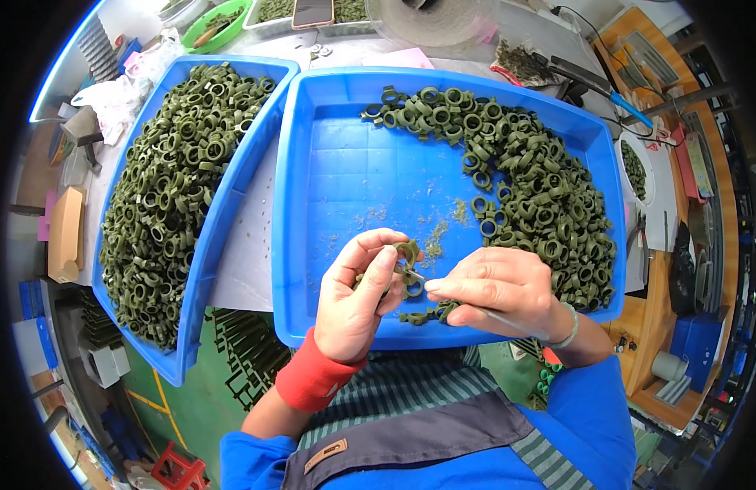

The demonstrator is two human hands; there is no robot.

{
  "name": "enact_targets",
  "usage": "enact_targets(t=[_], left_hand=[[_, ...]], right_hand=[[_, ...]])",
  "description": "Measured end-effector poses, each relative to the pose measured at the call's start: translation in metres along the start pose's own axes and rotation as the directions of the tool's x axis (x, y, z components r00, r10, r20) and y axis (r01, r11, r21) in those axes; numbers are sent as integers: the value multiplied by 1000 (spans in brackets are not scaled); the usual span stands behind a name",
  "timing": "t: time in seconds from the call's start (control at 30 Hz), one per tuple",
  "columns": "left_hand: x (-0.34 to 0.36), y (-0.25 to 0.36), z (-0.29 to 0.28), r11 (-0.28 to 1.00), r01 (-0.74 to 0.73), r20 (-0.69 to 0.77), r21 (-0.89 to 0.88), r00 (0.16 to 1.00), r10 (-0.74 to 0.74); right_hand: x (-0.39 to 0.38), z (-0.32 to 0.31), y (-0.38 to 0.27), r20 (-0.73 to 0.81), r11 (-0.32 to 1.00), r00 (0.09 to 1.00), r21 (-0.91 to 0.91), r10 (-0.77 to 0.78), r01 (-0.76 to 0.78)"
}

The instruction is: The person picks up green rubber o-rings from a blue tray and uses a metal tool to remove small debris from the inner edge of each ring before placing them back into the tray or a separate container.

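Observation:
Over the near side of a blue tray [329, 196], my left hand [353, 294] pinches an olive-green plastic ring [407, 250] between thumb and fingers. More green shows inside that hand, partly hidden by its fingers. My right hand [504, 286] is closed around a slim metal tool [412, 274], whose tip meets the ring; its exact kind I cannot tell. Many similar green rings [549, 212] are heaped along the tray's far and right sides. Fine green shavings [433, 241] lie scattered on the tray floor. A few rings [415, 317] sit below my hands.
A second blue tray [200, 269], heaped with rings [182, 180], stands at the left. Behind are a green basin [219, 28], a phone [313, 12] and a blue-handled tool [627, 106]. A red stool [179, 468] stands on the floor at lower left.

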State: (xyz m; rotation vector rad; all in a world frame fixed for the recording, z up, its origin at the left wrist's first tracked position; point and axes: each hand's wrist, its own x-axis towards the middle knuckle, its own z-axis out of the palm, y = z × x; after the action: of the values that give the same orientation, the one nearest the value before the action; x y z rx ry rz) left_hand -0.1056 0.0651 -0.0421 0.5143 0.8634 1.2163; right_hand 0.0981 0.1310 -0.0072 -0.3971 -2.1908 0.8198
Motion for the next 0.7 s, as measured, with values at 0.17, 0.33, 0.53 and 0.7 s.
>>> enact_targets(t=[0.17,0.33,0.53,0.7], left_hand=[[3,-5,5,997,-7,-33,-80,999,5],[2,-4,6,990,33,-54,-135,998,-41],[0,-2,6,996,9,12,-93,1000,-8],[-3,-4,-2,997,-20,-5,70,1000,20]], right_hand=[[-5,4,2,-63,999,998,-29,-17,15],[-5,3,1,-261,958,927,166,270,-232],[-11,23,8,-185,887,870,164,457,-431],[-4,15,8,-162,958,946,-18,279,-286]])
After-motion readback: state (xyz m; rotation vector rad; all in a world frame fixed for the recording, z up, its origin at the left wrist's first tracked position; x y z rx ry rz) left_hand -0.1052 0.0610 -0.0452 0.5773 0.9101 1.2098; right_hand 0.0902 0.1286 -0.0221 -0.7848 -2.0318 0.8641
